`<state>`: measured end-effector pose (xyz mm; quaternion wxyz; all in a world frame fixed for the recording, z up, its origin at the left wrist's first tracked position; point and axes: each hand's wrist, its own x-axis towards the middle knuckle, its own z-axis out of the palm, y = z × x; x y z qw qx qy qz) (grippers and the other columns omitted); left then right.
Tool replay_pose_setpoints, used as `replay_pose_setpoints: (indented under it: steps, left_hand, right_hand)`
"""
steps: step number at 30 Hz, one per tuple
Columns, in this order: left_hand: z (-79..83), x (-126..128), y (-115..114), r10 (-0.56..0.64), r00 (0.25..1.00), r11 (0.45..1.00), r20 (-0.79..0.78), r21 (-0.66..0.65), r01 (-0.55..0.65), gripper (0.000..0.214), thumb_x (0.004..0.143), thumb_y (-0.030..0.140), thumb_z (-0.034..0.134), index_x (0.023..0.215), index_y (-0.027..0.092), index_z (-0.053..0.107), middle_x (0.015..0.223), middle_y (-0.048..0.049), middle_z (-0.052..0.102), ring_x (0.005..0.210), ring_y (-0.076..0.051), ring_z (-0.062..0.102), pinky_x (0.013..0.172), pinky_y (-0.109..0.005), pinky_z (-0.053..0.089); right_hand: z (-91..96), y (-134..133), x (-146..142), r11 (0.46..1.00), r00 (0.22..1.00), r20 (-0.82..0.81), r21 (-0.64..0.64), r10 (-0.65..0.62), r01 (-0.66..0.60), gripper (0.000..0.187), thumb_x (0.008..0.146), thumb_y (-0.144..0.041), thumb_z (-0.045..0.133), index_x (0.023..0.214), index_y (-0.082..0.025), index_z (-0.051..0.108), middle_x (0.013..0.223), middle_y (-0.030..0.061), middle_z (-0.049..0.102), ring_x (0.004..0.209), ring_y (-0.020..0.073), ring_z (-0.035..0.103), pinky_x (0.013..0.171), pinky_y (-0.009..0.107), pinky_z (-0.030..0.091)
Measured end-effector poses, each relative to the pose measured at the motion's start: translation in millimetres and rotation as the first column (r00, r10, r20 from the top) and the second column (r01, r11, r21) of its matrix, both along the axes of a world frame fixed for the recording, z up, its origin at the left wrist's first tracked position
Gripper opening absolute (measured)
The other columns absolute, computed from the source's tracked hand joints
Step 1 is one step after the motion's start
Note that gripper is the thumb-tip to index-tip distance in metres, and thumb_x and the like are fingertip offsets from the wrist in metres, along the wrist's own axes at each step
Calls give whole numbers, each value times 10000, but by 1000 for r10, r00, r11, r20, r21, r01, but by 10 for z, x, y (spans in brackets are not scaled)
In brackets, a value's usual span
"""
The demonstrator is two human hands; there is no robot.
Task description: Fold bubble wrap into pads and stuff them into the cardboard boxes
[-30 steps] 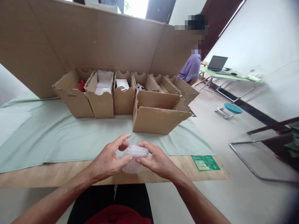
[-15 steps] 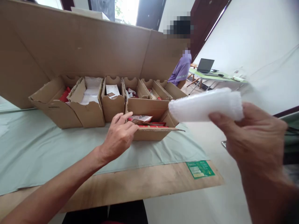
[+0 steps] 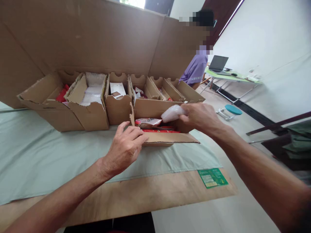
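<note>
My left hand is closed on the near left corner of a small open cardboard box, its fingers bent over the edge. Packets lie inside: a red and white printed packet and red packaging along the front wall. Between the thumb and fingers of my right hand is a folded piece of translucent bubble wrap. It hangs tilted over the right part of the box, its lower end close to the packets. The right fingertips are partly hidden behind the hand.
A row of cardboard bins stands behind, holding plastic wrap, a white card box and red packets. A tall cardboard panel rises behind them. A green leaflet lies at the table's right edge. A person in purple sits beyond.
My right hand has moved left and forward, bringing the bubble wrap from the right side to over the box. My left hand stays at the box corner. The view has shifted slightly.
</note>
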<state>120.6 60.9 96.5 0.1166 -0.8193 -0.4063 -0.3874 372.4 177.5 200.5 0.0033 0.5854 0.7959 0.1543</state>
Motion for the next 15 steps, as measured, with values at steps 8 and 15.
replay_pose_setpoints:
  steps: [8,15]
  left_hand:
    - [15,31,12,9,1000,1000,29,14,-9,260,891,16,540,1011,177,706,980,-65,779,910,-237,694,1044,-530,480]
    - [14,17,-12,2,1000,1000,8,16,-3,275,879,11,537,1014,174,712,973,-67,782,890,-244,692,1041,-562,484]
  right_hand:
    - [103,-119,-210,986,943,332,-147,-21,74,253,934,-257,587,1050,-149,785,1044,181,787,1011,347,734,739,356,470]
    - [37,218,-415,959,954,284,-283,91,-7,251,904,-238,630,1079,-185,800,1070,148,799,1034,340,745,776,346,518]
